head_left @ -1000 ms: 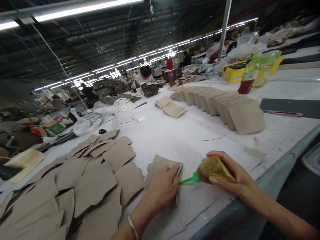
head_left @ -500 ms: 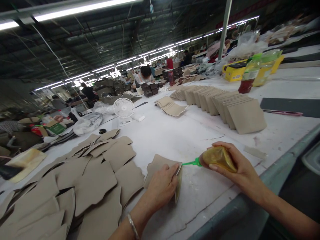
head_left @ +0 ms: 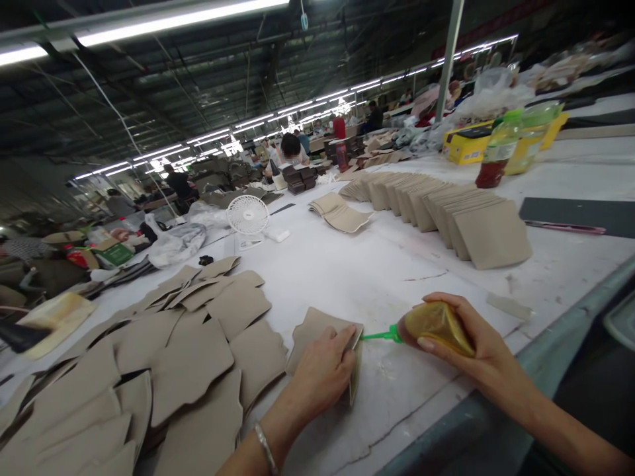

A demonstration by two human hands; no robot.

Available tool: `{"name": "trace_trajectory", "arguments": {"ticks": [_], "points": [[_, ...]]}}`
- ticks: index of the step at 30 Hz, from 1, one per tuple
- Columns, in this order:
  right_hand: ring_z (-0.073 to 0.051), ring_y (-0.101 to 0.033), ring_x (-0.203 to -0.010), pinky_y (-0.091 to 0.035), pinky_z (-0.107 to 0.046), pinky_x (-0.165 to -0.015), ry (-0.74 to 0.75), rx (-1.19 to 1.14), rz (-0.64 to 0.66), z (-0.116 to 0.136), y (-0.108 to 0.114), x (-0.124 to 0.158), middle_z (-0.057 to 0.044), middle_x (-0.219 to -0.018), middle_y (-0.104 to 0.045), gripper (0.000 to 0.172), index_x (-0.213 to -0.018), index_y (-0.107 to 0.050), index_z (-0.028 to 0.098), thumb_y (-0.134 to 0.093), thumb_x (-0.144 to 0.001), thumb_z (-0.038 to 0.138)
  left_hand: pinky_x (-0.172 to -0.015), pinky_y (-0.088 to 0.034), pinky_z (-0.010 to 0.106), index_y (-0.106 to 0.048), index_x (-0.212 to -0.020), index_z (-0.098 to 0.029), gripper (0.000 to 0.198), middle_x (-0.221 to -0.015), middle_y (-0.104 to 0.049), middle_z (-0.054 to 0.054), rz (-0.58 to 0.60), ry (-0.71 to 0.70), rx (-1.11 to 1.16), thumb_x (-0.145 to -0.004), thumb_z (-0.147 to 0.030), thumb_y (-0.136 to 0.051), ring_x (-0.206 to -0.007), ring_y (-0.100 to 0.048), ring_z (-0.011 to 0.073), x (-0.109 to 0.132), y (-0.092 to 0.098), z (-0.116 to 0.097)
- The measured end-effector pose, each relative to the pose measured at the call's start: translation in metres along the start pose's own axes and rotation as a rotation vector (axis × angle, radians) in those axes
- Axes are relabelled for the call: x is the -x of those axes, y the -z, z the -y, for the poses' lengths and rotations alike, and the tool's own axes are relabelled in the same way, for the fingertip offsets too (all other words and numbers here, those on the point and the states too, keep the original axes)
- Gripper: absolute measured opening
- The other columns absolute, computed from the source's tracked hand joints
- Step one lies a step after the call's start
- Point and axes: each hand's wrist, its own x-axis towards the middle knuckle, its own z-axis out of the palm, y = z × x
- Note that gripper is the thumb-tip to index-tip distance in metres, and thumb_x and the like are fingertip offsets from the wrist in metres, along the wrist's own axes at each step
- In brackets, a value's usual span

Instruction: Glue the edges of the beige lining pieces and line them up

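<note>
My left hand (head_left: pixel 325 367) presses on a grey-beige piece (head_left: pixel 312 324) lying on the white table, its index finger near the piece's right corner. The fingers are held close together, and the piece's right edge stands a little apart from a layer beneath. My right hand (head_left: pixel 476 344) is wrapped round a soft bottle of amber liquid (head_left: pixel 436 325), tipped on its side. The bottle's green nozzle (head_left: pixel 380 336) points left, with its tip at the piece's right edge.
Loose beige pieces (head_left: pixel 191 363) overlap on the left. A fanned row of pieces (head_left: pixel 491 231) and a small stack (head_left: pixel 342 211) lie farther back. Beyond are a white fan (head_left: pixel 248 215), a bottle of red liquid (head_left: pixel 499 152) and a dark board (head_left: pixel 580 215). A person (head_left: pixel 290 152) is in the background.
The nozzle tip has moved slightly down along the piece's right edge, with my right hand and the bottle shifting down too. My left hand keeps its place on the piece.
</note>
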Motion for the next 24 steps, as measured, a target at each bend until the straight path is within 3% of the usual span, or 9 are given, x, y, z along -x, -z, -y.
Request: {"name": "trace_trajectory", "arguments": {"ticks": [4,9,14,20,24], "points": [[-0.024,-0.059,-0.088,-0.049,-0.032,-0.076,-0.033,-0.091,0.097,-0.002,-0.001,0.008,-0.001,-0.101,-0.058,0.05,-0.12,-0.048,0.03,-0.071,-0.08,0.051,-0.092,-0.044,0.033,-0.046,-0.138,-0.027,0.05,-0.113,-0.06,0.006,-0.012,-0.018,0.015,-0.09,-0.027,-0.033,-0.102,-0.06,0.023,-0.001,-0.001,0.002],[-0.025,-0.058,-0.092,-0.047,-0.034,-0.082,-0.058,-0.093,0.033,-0.002,-0.002,0.005,-0.001,-0.102,-0.059,0.053,-0.12,-0.048,0.029,-0.073,-0.078,0.05,-0.094,-0.043,0.037,-0.048,-0.138,-0.026,0.051,-0.115,-0.06,0.007,-0.024,-0.016,0.044,-0.088,-0.026,-0.033,-0.103,-0.06,0.0254,-0.001,-0.003,0.003],[-0.025,-0.059,-0.088,-0.05,-0.033,-0.078,-0.076,-0.13,0.131,-0.004,-0.004,0.015,-0.001,-0.102,-0.059,0.05,-0.12,-0.05,0.029,-0.072,-0.079,0.049,-0.094,-0.043,0.038,-0.047,-0.139,-0.025,0.054,-0.113,-0.06,0.008,-0.025,-0.008,0.075,-0.087,-0.026,-0.033,-0.101,-0.06,0.0263,0.0,-0.001,0.001],[-0.024,-0.059,-0.088,-0.049,-0.031,-0.077,-0.1,-0.131,0.062,0.008,-0.011,0.023,-0.001,-0.1,-0.06,0.051,-0.117,-0.051,0.028,-0.074,-0.076,0.048,-0.096,-0.042,0.04,-0.047,-0.139,-0.022,0.053,-0.116,-0.059,0.01,-0.033,-0.004,0.098,-0.088,-0.027,-0.033,-0.104,-0.059,0.0283,0.001,-0.002,0.0],[-0.022,-0.058,-0.084,-0.048,-0.028,-0.073,-0.169,-0.214,0.117,0.013,-0.016,0.032,0.001,-0.095,-0.06,0.051,-0.117,-0.05,0.029,-0.072,-0.077,0.049,-0.098,-0.041,0.038,-0.046,-0.14,-0.024,0.054,-0.12,-0.058,0.009,-0.045,-0.001,0.109,-0.088,-0.026,-0.035,-0.106,-0.059,0.0273,0.001,-0.004,0.003]]}}
